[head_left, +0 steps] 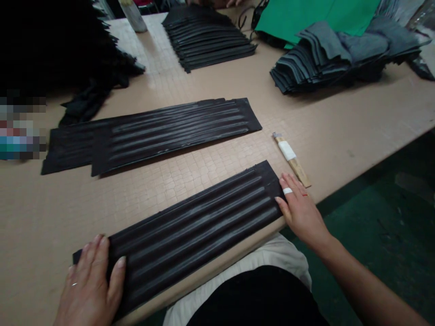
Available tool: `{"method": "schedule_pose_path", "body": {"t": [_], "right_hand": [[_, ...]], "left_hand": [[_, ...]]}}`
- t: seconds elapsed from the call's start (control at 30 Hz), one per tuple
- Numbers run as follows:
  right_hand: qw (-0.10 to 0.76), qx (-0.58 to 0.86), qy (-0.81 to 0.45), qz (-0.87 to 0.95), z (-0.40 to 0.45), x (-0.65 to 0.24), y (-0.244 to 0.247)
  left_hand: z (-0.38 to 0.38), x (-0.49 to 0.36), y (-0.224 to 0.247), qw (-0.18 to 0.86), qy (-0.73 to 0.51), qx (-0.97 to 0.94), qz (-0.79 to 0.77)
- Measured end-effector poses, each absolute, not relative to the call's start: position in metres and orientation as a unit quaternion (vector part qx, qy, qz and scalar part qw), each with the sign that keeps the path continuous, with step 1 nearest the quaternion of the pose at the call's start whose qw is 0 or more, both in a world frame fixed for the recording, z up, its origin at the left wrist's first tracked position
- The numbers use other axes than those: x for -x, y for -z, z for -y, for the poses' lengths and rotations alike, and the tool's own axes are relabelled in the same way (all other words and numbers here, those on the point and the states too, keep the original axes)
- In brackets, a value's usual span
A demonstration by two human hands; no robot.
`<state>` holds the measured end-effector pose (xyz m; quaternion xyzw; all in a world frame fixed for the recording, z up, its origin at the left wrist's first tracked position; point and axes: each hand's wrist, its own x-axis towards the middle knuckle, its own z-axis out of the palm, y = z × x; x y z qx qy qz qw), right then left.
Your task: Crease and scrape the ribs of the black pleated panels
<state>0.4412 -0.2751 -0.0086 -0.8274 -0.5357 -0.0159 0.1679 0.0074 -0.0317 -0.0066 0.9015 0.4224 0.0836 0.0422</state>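
A dark, ribbed panel (200, 222), leather-like and slightly glossy, lies slanted along the near edge of the table. My left hand (90, 280) rests flat on its left end, fingers stretched out and thumb apart. At the panel's right end, my right hand (301, 210) lies with fingers extended over the corner; one finger has a white band around it. Just beyond the right fingertips is a wooden-handled tool (295, 164) wrapped in white tape, with a small metal tip. Farther back, more ribbed dark panels (180, 131) lie overlapping.
A tall pile of black material (54, 50) stands at the left. Stacked black strips (210, 40) lie at the back, near a bottle-like container (134, 17). Folded grey-black pieces (312, 59) sit beside a green sheet (316, 16). The table edge (377, 160) runs diagonally at right.
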Motion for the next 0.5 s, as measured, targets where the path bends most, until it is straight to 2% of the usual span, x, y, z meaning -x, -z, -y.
{"method": "schedule_pose_path", "body": {"t": [0.1, 0.33, 0.5], "right_hand": [[0.203, 0.849, 0.041, 0.486, 0.282, -0.446, 0.002], [0.177, 0.895, 0.005, 0.410, 0.268, -0.439, -0.004], [0.223, 0.889, -0.043, 0.397, 0.267, -0.447, -0.002]], "left_hand": [[0.051, -0.059, -0.006, 0.055, -0.083, -0.918, -0.383], [0.125, -0.247, -0.024, 0.165, -0.068, -0.977, -0.116], [0.146, -0.291, -0.018, 0.175, -0.044, -0.982, -0.062]]}}
